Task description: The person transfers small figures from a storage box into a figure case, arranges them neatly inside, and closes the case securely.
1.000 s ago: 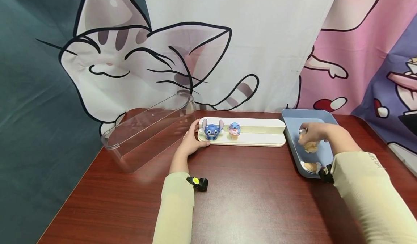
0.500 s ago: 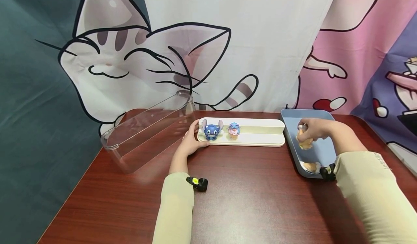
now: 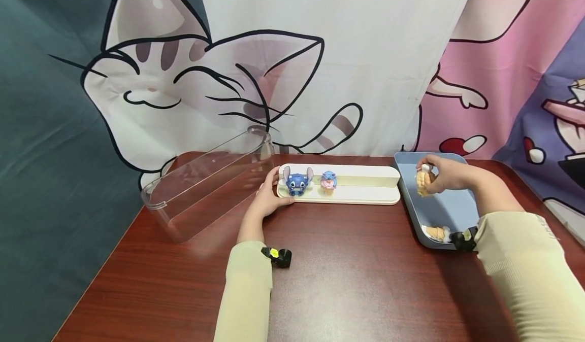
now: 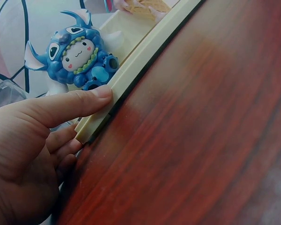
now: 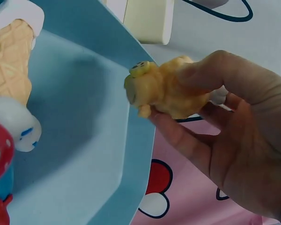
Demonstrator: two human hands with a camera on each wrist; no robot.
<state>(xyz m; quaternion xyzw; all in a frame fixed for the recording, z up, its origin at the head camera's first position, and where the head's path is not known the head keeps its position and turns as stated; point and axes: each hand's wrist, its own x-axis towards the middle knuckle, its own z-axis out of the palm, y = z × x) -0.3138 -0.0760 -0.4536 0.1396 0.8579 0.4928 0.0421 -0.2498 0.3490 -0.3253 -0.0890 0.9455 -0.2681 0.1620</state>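
My left hand [image 3: 266, 200] grips the left end of a cream-white display base [image 3: 361, 196], thumb along its front edge. Beside that thumb sits a blue big-eared figurine [image 4: 79, 58]. Farther right on the base stands a smaller blue-and-pink figurine [image 3: 328, 183] with a cone-like bottom. My right hand [image 3: 450, 173] pinches a yellow-orange figurine [image 5: 175, 89] between thumb and fingers, tilted on its side in the right wrist view. It is held up over the blue tray [image 3: 431, 210]. A figurine with a waffle-cone part [image 3: 436, 233] lies in the tray's near end.
A clear plastic cover [image 3: 215, 179] lies slanted on the table at the left. In the right wrist view, a red-and-blue item [image 5: 0, 154] shows at the tray's left, partly cut off. A printed curtain [image 3: 388, 68] hangs behind the brown table [image 3: 347, 266].
My right hand has lifted the yellow-orange figurine from low in the tray and turned it, shifting slightly toward the back. The left hand and the base have stayed in place.
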